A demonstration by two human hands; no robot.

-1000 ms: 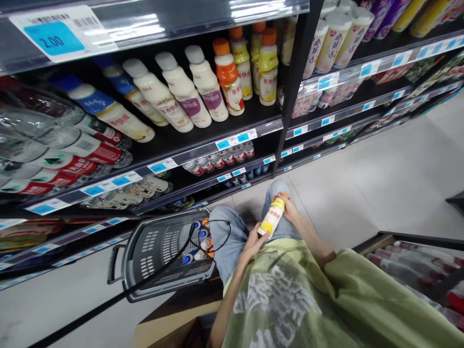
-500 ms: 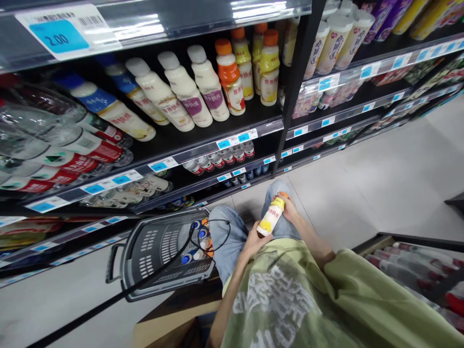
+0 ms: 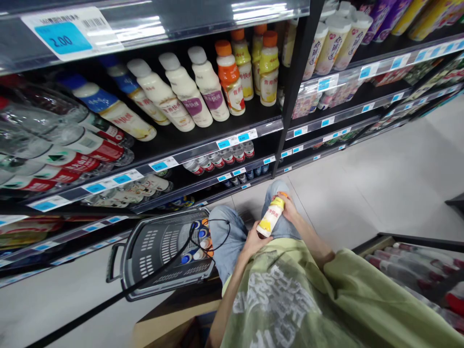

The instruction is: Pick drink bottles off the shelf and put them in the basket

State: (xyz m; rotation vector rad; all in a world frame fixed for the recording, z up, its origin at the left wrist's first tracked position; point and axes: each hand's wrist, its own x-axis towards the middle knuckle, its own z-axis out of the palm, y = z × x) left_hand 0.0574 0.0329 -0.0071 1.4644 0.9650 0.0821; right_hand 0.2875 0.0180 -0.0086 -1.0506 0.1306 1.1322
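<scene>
Tilted in front of my lap is a drink bottle point(image 3: 271, 216) with a yellow and white label and an orange cap. My left hand point(image 3: 255, 239) grips it near the base. Around the neck and cap, my right hand point(image 3: 289, 209) is closed, partly hidden behind the bottle. To the left stands a grey shopping basket point(image 3: 145, 232), with several bottles point(image 3: 197, 244) with blue, orange and white caps at its near end. Bottles of the same yellow kind point(image 3: 268, 70) stand upright on the shelf ahead, beside an orange one point(image 3: 230, 77) and several white ones point(image 3: 210, 84).
Shelves with price tags point(image 3: 237, 138) run along the front and left. Clear water bottles point(image 3: 65, 150) lie at left. A black strap point(image 3: 108, 295) crosses over the basket. A cardboard box point(image 3: 159, 324) is low at left, and a rack of bottles point(image 3: 413, 266) stands at right.
Both hands and the bottle hold almost the same position. Only the view has shifted very slightly.
</scene>
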